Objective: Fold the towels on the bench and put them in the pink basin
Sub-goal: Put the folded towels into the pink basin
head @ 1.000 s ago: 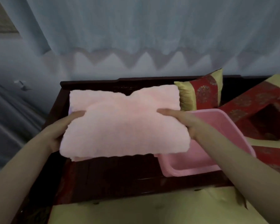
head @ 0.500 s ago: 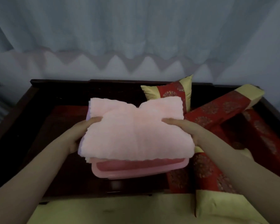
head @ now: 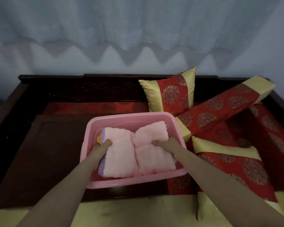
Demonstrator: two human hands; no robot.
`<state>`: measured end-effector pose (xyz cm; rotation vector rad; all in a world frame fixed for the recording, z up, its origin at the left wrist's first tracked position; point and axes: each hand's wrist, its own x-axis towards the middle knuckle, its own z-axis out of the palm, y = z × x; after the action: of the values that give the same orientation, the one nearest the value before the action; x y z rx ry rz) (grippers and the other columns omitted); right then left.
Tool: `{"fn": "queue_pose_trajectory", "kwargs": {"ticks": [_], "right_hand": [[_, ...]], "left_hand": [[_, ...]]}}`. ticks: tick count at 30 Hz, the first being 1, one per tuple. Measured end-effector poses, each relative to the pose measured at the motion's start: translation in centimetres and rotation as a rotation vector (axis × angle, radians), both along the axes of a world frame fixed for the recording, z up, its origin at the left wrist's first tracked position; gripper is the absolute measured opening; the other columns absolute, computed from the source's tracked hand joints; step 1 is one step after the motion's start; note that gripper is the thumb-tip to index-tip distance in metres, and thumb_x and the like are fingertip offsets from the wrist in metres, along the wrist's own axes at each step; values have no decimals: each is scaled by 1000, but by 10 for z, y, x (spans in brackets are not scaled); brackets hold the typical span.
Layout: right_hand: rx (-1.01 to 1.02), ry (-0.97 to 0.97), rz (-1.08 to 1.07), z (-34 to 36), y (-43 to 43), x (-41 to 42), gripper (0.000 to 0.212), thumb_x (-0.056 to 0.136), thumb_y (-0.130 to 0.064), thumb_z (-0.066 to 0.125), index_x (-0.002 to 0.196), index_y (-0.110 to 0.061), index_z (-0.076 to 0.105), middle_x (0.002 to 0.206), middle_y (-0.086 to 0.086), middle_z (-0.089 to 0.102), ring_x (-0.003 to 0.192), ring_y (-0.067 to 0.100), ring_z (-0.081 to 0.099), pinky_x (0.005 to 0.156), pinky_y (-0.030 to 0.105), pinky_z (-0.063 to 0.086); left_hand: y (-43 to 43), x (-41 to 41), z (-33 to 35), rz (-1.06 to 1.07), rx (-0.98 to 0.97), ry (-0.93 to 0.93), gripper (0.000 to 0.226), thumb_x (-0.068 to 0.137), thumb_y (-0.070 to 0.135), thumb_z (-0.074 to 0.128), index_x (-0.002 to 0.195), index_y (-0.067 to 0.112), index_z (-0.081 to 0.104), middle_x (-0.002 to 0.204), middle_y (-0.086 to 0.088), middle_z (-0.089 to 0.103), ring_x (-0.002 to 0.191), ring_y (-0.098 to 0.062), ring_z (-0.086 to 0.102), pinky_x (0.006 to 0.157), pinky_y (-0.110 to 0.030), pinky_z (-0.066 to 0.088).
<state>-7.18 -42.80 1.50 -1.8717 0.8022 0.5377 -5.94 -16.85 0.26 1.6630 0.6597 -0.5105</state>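
Note:
A folded pink towel lies inside the pink basin on the dark wooden bench. A purple towel edge shows under it at the left. My left hand grips the towel's left edge, thumb on top. My right hand presses and grips the right part of the towel. Both hands are inside the basin. A small orange piece shows by the basin's left wall.
A red and gold pillow stands behind the basin at the right. A long red and gold bolster and red cushions lie at the right, touching the basin. A pale curtain hangs behind the bench.
The towel stack has come down from above the basin to rest inside it. Both hands went down with it, and the view has shifted right.

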Motion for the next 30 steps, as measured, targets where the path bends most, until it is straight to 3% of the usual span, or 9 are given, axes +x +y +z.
{"fn": "queue_pose_trajectory", "kwargs": {"ticks": [2, 6, 10, 12, 14, 16, 19, 26, 30], "right_hand": [[-27, -5, 7, -14, 1, 4, 91, 67, -46, 80, 137, -1, 41, 133, 15, 56, 116, 31, 56, 96, 38, 48], [-105, -48, 42, -25, 3, 9, 89, 75, -40, 76, 143, -3, 31, 138, 16, 51, 123, 31, 52, 92, 31, 42], [-268, -231, 174, -34, 5, 3, 94, 81, -36, 70, 149, -10, 10, 148, 18, 38, 131, 37, 43, 105, 39, 35], [-464, -395, 370, -36, 5, -2, 85, 88, -29, 60, 151, -21, 3, 153, 15, 27, 132, 37, 40, 103, 44, 39], [-752, -531, 658, -35, -1, 0, 79, 92, -13, 48, 150, -36, -1, 157, 12, 12, 139, 37, 26, 101, 46, 44], [-895, -511, 865, -35, -7, 5, 77, 91, -1, 40, 150, -35, 5, 160, 10, 2, 143, 36, 12, 102, 45, 43], [-1068, -376, 989, -43, -7, 4, 63, 95, -7, 32, 152, -15, 5, 160, 13, 2, 146, 35, 7, 114, 46, 26], [-1200, -212, 972, -45, -4, 4, 60, 98, -14, 23, 148, 3, -6, 158, 19, 9, 145, 33, 14, 117, 39, 17], [-1080, -444, 808, -22, -5, -1, 67, 86, -16, 48, 147, -6, 23, 150, 13, 32, 135, 31, 34, 107, 41, 36]], "left_hand": [[-2, 2, -6, 24, 45, 6, 24, 88, 23, 55, 104, 6, 60, 93, -17, 64, 81, -29, 60, 74, -31, 46], [0, 11, -22, 12, 143, 54, 36, 88, 29, 53, 103, -2, 63, 78, -15, 64, 72, -28, 60, 70, -31, 45], [-2, 12, -28, -140, 411, 10, 46, 90, 27, 52, 124, -5, 50, 112, -23, 65, 98, -36, 62, 78, -31, 42], [-2, 5, -26, -285, 536, -142, 62, 92, 15, 48, 146, 2, 19, 127, -25, 53, 101, -38, 60, 77, -31, 41], [1, -6, -25, -555, 782, -335, 75, 92, 3, 39, 151, 18, -4, 151, -24, 22, 116, -39, 51, 89, -39, 44], [3, -9, -27, -824, 1085, -452, 85, 86, -6, 35, 150, 28, -10, 158, -17, -4, 139, -43, 23, 107, -45, 34], [3, -4, -31, -1037, 1343, -394, 75, 90, 2, 33, 150, 15, -9, 159, -15, -14, 146, -39, -1, 111, -46, 28], [5, -4, -43, -1246, 1613, -138, 70, 94, 17, 27, 147, 2, -16, 156, -28, -5, 146, -40, -2, 115, -43, 15], [3, -2, -21, -1207, 1553, -178, 69, 91, 17, 36, 151, 11, 2, 154, -28, 13, 143, -41, 14, 112, -44, 23]]}}
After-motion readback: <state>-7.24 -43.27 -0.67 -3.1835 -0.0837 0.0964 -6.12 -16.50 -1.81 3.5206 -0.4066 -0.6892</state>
